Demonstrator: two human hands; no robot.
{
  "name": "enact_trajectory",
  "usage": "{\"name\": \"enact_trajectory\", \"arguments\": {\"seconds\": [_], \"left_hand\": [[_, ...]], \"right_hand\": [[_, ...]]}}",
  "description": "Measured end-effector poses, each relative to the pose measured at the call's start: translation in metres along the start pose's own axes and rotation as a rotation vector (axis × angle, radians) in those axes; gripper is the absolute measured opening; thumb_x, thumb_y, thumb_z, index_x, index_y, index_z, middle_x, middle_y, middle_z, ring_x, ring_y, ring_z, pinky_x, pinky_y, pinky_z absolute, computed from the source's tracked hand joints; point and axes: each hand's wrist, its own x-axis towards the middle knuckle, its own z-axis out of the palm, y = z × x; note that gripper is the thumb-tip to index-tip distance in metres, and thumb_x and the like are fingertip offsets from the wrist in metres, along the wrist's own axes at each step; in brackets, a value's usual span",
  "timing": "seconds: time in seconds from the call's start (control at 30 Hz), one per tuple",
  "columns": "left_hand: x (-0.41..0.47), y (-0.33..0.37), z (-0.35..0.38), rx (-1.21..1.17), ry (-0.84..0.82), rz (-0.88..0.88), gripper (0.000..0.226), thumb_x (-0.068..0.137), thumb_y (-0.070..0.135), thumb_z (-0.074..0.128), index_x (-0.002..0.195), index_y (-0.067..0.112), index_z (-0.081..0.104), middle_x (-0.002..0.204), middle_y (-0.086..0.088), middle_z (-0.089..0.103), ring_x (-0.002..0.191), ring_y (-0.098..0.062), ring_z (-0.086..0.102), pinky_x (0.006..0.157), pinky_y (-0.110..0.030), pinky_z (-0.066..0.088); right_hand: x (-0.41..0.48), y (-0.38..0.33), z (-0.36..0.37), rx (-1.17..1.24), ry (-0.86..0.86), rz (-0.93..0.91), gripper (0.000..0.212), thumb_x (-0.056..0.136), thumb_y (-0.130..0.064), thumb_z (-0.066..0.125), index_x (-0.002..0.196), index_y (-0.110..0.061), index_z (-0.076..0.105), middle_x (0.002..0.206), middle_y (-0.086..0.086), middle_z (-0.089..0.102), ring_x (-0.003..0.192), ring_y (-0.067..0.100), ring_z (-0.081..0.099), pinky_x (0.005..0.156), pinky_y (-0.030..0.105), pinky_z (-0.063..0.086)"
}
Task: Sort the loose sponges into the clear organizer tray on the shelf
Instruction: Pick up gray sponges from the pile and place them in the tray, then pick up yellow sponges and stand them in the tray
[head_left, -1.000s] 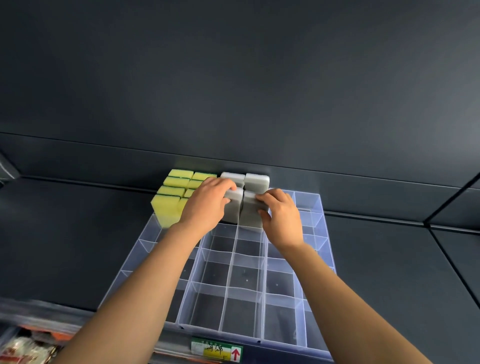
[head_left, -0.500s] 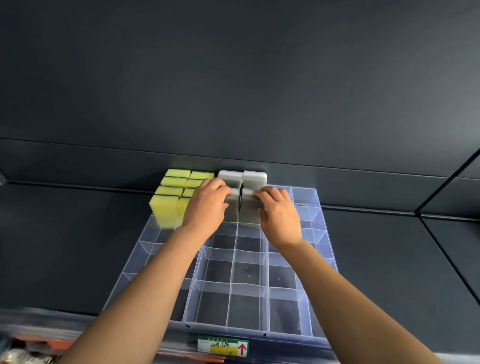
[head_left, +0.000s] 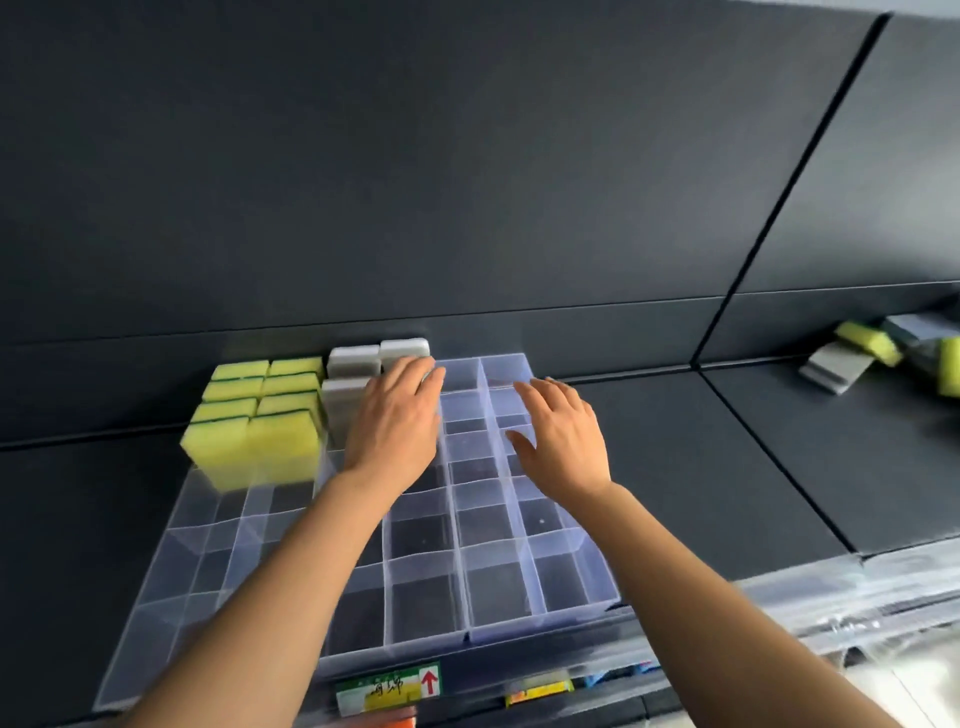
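A clear organizer tray (head_left: 545, 613) with many compartments lies on the dark shelf. Its far left columns hold several upright yellow sponges (head_left: 260, 415). Beside them stand grey sponges (head_left: 358, 364). My left hand (head_left: 397, 426) rests with relaxed fingers against the grey sponges and hides part of them. My right hand (head_left: 563, 441) hovers over the tray's right columns, fingers straight, holding nothing. Loose yellow and grey sponges (head_left: 867, 348) lie in a pile far right on the shelf.
A dark back wall rises behind the shelf (head_left: 701, 467). A label with a red arrow (head_left: 389, 688) sits on the shelf's front edge. Plastic-wrapped goods (head_left: 857, 623) lie below at the right.
My right hand has let go of the grey sponge and moved right, opening. The view has swung right, bringing the loose sponge pile into sight.
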Motion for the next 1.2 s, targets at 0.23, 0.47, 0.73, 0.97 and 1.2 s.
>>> {"name": "enact_trajectory", "arguments": {"seconds": [0.23, 0.47, 0.73, 0.97, 1.2], "left_hand": [[0.029, 0.085, 0.028, 0.014, -0.108, 0.162, 0.043, 0.076, 0.005, 0.067, 0.118, 0.005, 0.057, 0.121, -0.008, 0.058, 0.118, -0.028, 0.050, 0.092, -0.039, 0.044], [0.052, 0.198, 0.055, 0.006, -0.147, 0.237, 0.033, 0.084, 0.018, 0.063, 0.115, 0.012, 0.055, 0.120, -0.002, 0.057, 0.115, -0.022, 0.049, 0.091, -0.034, 0.042], [0.075, 0.332, 0.080, -0.082, -0.152, 0.299, 0.034, 0.085, 0.018, 0.063, 0.118, 0.012, 0.056, 0.119, -0.003, 0.058, 0.116, -0.022, 0.048, 0.093, -0.034, 0.041], [0.098, 0.418, 0.105, -0.150, -0.169, 0.342, 0.042, 0.089, 0.021, 0.060, 0.128, 0.012, 0.049, 0.129, -0.002, 0.053, 0.123, -0.020, 0.042, 0.098, -0.033, 0.038], [0.146, 0.473, 0.137, -0.164, -0.196, 0.361, 0.043, 0.090, 0.026, 0.057, 0.131, 0.014, 0.046, 0.131, -0.001, 0.050, 0.124, -0.019, 0.040, 0.097, -0.032, 0.039]], "right_hand": [[-0.042, 0.088, -0.033, -0.073, -0.034, 0.174, 0.055, 0.087, -0.033, 0.060, 0.136, -0.017, 0.041, 0.138, 0.003, 0.046, 0.133, 0.025, 0.032, 0.105, 0.036, 0.029], [-0.093, 0.191, -0.072, -0.118, -0.076, 0.316, 0.051, 0.087, -0.035, 0.057, 0.133, -0.020, 0.042, 0.136, 0.001, 0.045, 0.131, 0.022, 0.031, 0.104, 0.034, 0.028], [-0.148, 0.309, -0.117, -0.162, -0.089, 0.403, 0.053, 0.086, -0.036, 0.058, 0.134, -0.021, 0.041, 0.136, 0.002, 0.044, 0.130, 0.024, 0.032, 0.103, 0.034, 0.028], [-0.179, 0.389, -0.140, -0.152, -0.075, 0.493, 0.052, 0.087, -0.035, 0.058, 0.134, -0.021, 0.040, 0.137, 0.002, 0.043, 0.131, 0.024, 0.030, 0.104, 0.035, 0.027], [-0.179, 0.459, -0.147, -0.156, -0.070, 0.572, 0.054, 0.087, -0.038, 0.058, 0.136, -0.021, 0.040, 0.138, 0.001, 0.043, 0.131, 0.023, 0.031, 0.105, 0.035, 0.027]]}}
